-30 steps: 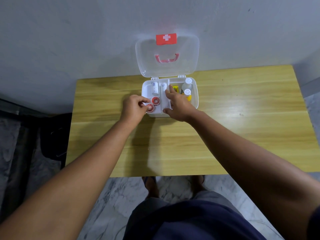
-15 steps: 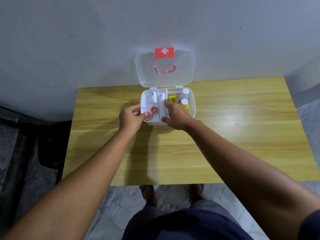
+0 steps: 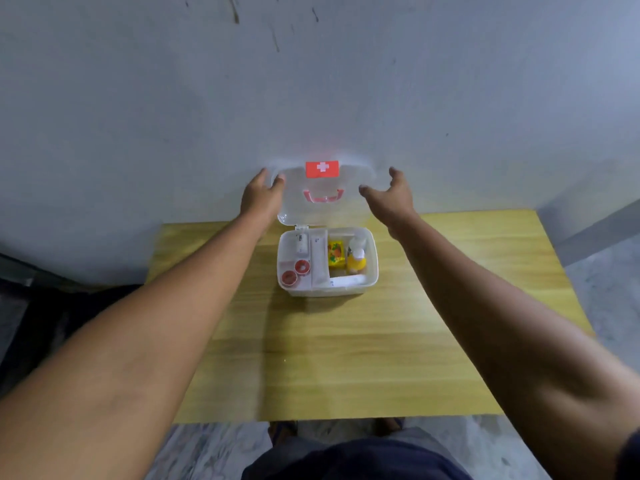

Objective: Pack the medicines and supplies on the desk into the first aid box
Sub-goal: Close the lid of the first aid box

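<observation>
First aid box (image 3: 327,287): a white plastic box sitting on the table near its far edge, close to the wall, with the contents showing from above.
Lid (image 3: 322,209): clear, standing upright behind the box and leaning toward the wall, carrying a red cross label (image 3: 322,169) at its top and a pink handle (image 3: 323,196) just below that.
Contents: two red tape rolls (image 3: 295,271) lying in the near-left compartment of the box; a yellow packet (image 3: 336,255) sitting in the middle; a yellow bottle (image 3: 356,261) with a white cap standing just right of the packet; a white roll (image 3: 347,280) lying along the near wall.
Left hand (image 3: 260,199): reaching out at the lid's left edge, fingers spread and gripping nothing, fingertips touching or almost touching the rim.
Right hand (image 3: 393,199): stretching toward the lid's right edge, fingers loosely spread and empty, a little apart from the lid.
Arms: both bare and extending forward, passing either side of the box.
Table (image 3: 346,358): light wood grain, bare around the box.
Room: a pale grey wall (image 3: 311,81) rising behind the lid; marbled floor (image 3: 207,452) showing below the table's near edge.
</observation>
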